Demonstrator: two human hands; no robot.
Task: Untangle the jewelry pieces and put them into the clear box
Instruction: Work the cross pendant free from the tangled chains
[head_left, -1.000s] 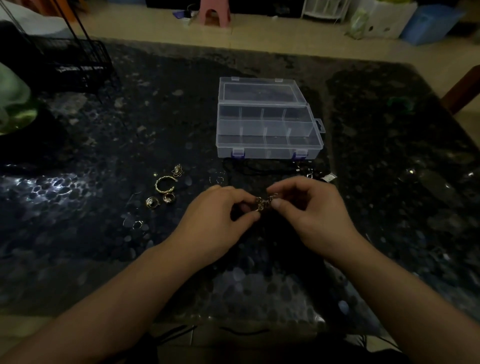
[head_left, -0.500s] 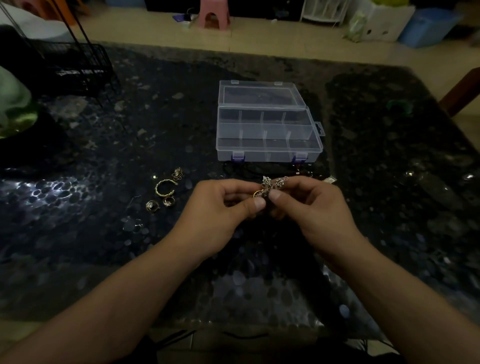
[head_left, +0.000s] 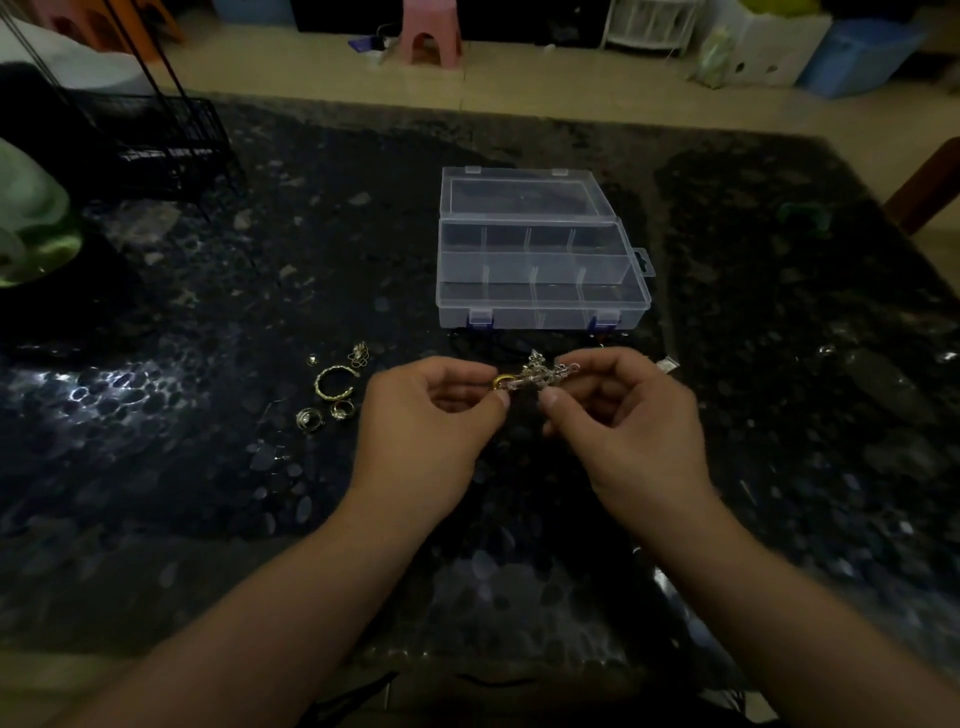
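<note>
At the far left edge sits a pale green object (head_left: 28, 218), with a black wire rack (head_left: 150, 140) behind it on the dark speckled table (head_left: 156, 467). Further right, on the near-middle of the table, lies a loose group of gold pieces: an open twisted bangle (head_left: 334, 382), 2 small rings (head_left: 326, 414) just near of it, and a small filigree charm (head_left: 358, 353) at its far side. All of these lie apart from both hands, to their left.

The left hand (head_left: 421, 421) is raised over the table with fingers curled, thumb and forefinger pinching a gold ring (head_left: 503, 383) at the left end of a tangled silver cluster (head_left: 540, 375). The cluster spans the gap between both hands, held off the table, just near of the box's front wall. The right hand (head_left: 623, 426) pinches the cluster's right end between thumb and curled fingers; a small loop of it juts out past the fingertips. How the ring and the cluster are linked cannot be told.

Beyond the hands the clear box (head_left: 540, 306) stands open, its lid (head_left: 522, 195) laid back flat on the far side, its divided compartments showing nothing inside. A small pale tag (head_left: 666, 365) lies right of the right hand. On the floor at the far end stand a pink stool (head_left: 431, 31) and a blue bin (head_left: 857, 52).
</note>
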